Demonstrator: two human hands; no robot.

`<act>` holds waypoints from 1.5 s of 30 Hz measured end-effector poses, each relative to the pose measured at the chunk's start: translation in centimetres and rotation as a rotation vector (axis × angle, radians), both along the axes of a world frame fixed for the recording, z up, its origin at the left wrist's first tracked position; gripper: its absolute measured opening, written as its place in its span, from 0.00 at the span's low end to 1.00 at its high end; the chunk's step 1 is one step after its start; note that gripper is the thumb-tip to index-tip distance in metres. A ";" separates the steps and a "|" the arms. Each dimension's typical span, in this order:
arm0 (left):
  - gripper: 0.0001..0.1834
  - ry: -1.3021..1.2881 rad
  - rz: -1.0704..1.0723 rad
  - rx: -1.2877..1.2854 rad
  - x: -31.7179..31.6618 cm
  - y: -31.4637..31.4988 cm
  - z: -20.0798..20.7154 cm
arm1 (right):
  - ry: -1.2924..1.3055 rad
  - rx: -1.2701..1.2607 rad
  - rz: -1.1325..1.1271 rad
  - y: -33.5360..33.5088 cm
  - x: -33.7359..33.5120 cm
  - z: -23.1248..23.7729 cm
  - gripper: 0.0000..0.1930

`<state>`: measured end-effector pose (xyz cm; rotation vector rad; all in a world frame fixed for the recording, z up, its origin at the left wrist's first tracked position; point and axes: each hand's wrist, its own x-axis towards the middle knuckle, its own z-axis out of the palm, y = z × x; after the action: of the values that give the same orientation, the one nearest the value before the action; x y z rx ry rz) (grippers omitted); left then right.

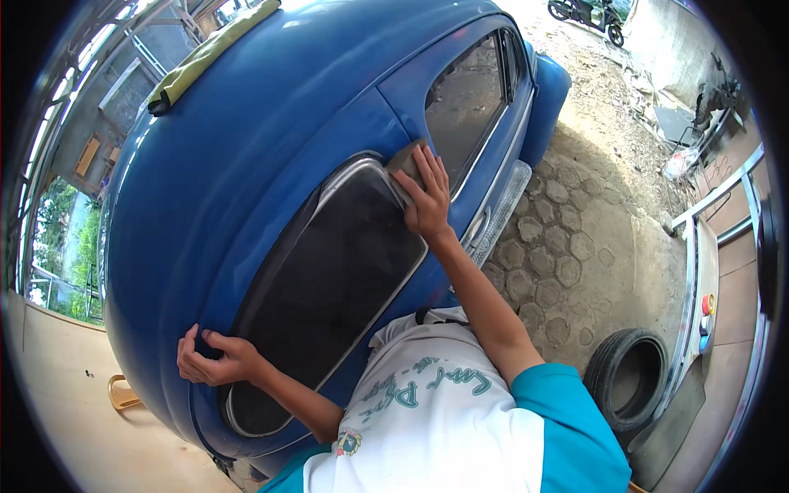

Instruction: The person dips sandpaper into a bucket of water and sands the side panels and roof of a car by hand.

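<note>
A rounded blue car (271, 123) fills the view in front of me. My right hand (429, 197) presses a grey-brown block (401, 164) against the bodywork by the upper corner of a dark window (329, 287) with silver trim. Its fingers lie over the block, which looks like a sanding block or sponge; the exact kind cannot be made out. At the window's lower left, my left hand (218, 360) is at the blue body with fingers loosely bent. A gap shows between its thumb and fingers, with nothing visible in it.
A yellow-green rolled cloth (214, 53) lies on the car's roof. To the right, a tire (626, 378) stands near a metal frame (690, 312) on hexagonal paving (559, 238). A motorcycle (588, 15) is parked far off. A brown plastic piece (123, 394) shows at the left.
</note>
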<state>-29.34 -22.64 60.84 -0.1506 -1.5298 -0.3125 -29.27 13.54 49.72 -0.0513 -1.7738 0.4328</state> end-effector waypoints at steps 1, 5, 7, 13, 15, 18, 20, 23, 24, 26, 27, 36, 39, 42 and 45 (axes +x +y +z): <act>0.08 -0.005 -0.001 -0.005 0.0 0.0 0.0 | -0.005 -0.005 -0.001 0.0 0.0 0.8 0.26; 0.09 0.011 -0.019 0.007 0.0 0.0 -0.1 | -0.004 -0.011 -0.011 -1.1 0.0 4.2 0.26; 0.09 0.019 -0.034 0.000 0.0 -0.2 0.0 | 0.002 -0.015 -0.015 -1.2 0.0 4.6 0.26; 0.10 0.000 -0.108 0.111 0.1 -0.3 -0.1 | 0.025 0.097 0.011 1.4 -0.1 2.7 0.26; 0.10 -0.042 -0.139 0.137 0.2 0.1 0.1 | 0.081 0.020 0.074 1.1 -0.1 3.2 0.28; 0.12 -0.126 -0.104 0.150 1.1 1.5 1.0 | 0.062 -0.047 0.090 -1.2 -0.2 5.8 0.29; 0.12 -0.147 -0.127 0.101 1.3 2.3 1.5 | 0.033 0.026 0.111 -3.1 0.2 6.8 0.30; 0.13 -0.170 -0.132 0.048 1.1 2.8 1.6 | 0.015 0.126 0.119 -3.3 -0.1 6.6 0.30; 0.13 -0.158 -0.154 0.059 0.8 2.6 1.3 | 0.004 0.099 0.047 -2.1 -0.1 6.8 0.30; 0.14 -0.149 -0.174 0.071 0.6 2.4 1.2 | 0.025 -0.059 -0.038 -1.2 -0.2 6.6 0.30; 0.14 -0.121 -0.199 0.073 0.7 2.5 1.3 | 0.024 -0.055 -0.037 -1.3 -0.1 6.8 0.30; 0.14 -0.034 -0.040 0.037 -0.9 2.8 1.3 | 0.072 -0.006 0.182 -3.6 -0.8 9.4 0.22; 0.14 -0.040 -0.015 0.035 -0.5 3.6 1.8 | 0.173 -0.188 0.247 -2.2 -1.0 9.4 0.22; 0.15 -0.043 -0.043 0.011 -0.3 3.3 1.9 | 0.106 -0.107 0.207 -3.8 -0.4 9.0 0.22; 0.15 -0.082 -0.037 0.027 0.4 3.1 1.2 | 0.017 -0.029 0.260 -3.5 -0.5 8.7 0.21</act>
<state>-28.91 -19.58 62.08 -0.1464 -1.6042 -0.3727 -29.78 10.00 58.46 0.1637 -1.7641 0.6442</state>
